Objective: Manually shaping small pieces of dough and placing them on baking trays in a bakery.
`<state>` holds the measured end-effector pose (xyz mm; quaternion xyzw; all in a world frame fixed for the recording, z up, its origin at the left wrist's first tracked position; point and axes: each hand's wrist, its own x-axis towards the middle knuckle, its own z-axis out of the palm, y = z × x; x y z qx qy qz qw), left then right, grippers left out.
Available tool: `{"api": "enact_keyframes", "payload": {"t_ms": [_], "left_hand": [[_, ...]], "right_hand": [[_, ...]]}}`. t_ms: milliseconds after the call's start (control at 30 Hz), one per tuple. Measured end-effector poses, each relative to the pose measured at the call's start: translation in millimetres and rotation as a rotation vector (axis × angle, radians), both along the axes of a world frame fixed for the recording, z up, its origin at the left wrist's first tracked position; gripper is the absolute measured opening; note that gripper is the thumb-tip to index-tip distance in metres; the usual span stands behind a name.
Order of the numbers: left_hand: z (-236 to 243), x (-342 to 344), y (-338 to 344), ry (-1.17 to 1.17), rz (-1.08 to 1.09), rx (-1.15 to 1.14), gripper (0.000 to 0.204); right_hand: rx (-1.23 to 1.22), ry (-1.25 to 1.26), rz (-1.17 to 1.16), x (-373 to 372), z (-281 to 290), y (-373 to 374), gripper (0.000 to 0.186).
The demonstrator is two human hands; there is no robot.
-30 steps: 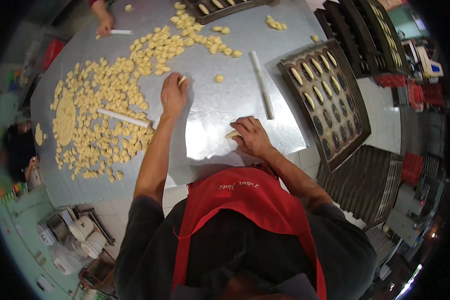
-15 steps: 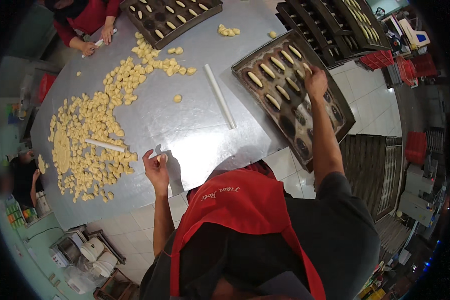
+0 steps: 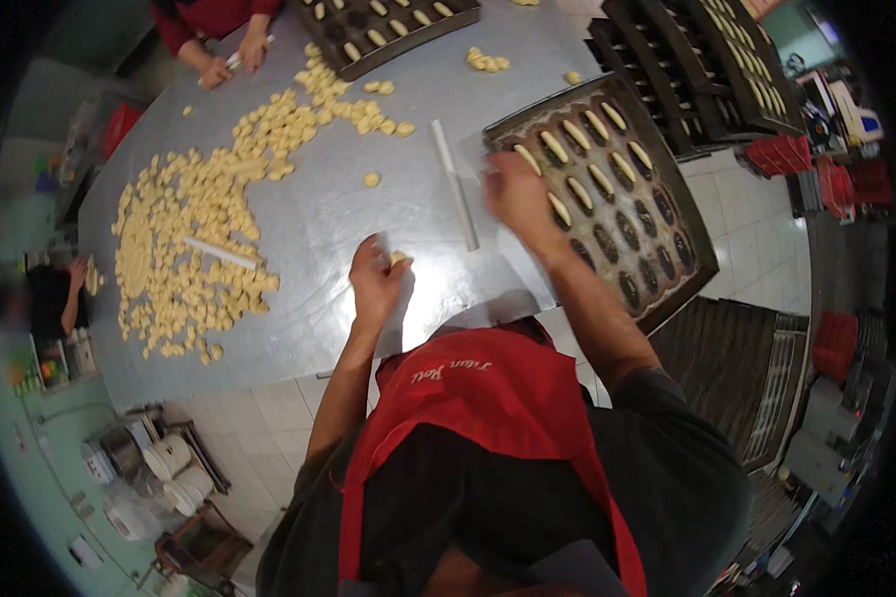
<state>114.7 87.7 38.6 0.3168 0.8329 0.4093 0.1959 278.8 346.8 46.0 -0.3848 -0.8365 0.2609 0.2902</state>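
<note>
My left hand is just above the metal table, its thumb and fingers closed on a small dough piece. My right hand is over the left edge of a dark baking tray, between the tray and a white rolling pin. Motion smears its fingers, so I cannot tell whether they hold anything. Slim dough rolls lie in the tray's far hollows, while several nearer hollows are bare. A lone dough ball sits on the table between my left hand and the far dough pieces.
Many dough pieces cover the table's left side, with a second rolling pin among them. Another filled tray stands at the far edge. A co-worker's hands work at far left. Stacked trays stand far right.
My right hand has left the tray's far right and swung left toward the rolling pin, leaving a dough roll behind. My left hand has moved right and slightly up with its dough piece.
</note>
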Motion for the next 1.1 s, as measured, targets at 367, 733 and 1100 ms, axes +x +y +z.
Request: {"api": "enact_keyframes", "payload": {"t_ms": [367, 733, 1100], "left_hand": [[22.2, -5.1, -46.9, 0.557, -0.349, -0.158, 0.069], [-24.2, -24.2, -60.7, 0.618, -0.449, -0.258, 0.075], [-21.9, -3.2, -23.6, 0.507, -0.274, -0.045, 0.061]], "right_hand": [[0.145, -0.121, 0.451, 3.3, -40.9, -127.8, 0.040], [-0.038, -0.138, 0.499, -8.7, -43.5, -158.4, 0.053], [0.257, -0.180, 0.494, -56.9, -40.2, -151.0, 0.050]]}}
